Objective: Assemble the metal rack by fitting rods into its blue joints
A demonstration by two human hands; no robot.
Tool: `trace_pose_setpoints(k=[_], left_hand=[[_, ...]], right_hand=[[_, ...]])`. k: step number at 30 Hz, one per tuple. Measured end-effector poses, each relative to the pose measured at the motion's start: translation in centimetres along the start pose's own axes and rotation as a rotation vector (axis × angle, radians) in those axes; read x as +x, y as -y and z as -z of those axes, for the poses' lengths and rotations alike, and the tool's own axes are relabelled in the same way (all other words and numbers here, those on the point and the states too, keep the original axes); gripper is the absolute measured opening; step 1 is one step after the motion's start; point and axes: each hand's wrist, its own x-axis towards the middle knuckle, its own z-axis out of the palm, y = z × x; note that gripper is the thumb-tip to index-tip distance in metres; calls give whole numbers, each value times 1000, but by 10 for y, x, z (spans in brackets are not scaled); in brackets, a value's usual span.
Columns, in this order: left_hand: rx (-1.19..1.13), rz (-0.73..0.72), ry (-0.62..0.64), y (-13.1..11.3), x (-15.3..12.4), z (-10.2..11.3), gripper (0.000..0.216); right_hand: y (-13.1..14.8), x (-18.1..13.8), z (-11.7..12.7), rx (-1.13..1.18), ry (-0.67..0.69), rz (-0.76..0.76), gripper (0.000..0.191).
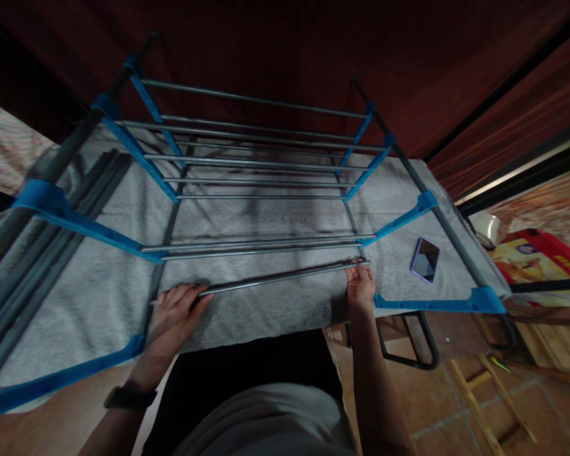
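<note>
A thin grey metal rod [275, 277] runs across in front of me, held at both ends. My left hand [177, 309] grips its left end with fingers wrapped over it. My right hand [360, 286] pinches its right end close to a blue plastic side bracket [401, 218]. The rod belongs to a rack frame [261, 183] of dark tubes, blue brackets and several parallel grey rods in tiers. The frame stands over a grey towel [99, 278].
A phone [425, 259] with a lilac case lies on the towel at the right. Spare dark tubes [42, 253] lie along the left. A red box [541, 256] and a bowl sit at the far right. Below right is a tiled floor with wooden slats.
</note>
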Motion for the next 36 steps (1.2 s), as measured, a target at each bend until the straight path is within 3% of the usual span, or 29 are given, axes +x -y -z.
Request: trace_pose_setpoints(k=[14, 24, 32, 36], left_hand=[[-32, 5, 80, -20, 5, -8, 33], [-185, 125, 86, -26, 14, -9, 23], [-147, 345, -95, -5, 11, 5, 16], [-388, 513, -238, -5, 12, 5, 17]], right_hand=[[1, 3, 6, -38, -34, -45, 33], [3, 4, 12, -60, -20, -59, 33], [1, 9, 19, -59, -30, -44, 25], [1, 11, 20, -64, -36, -69, 22]])
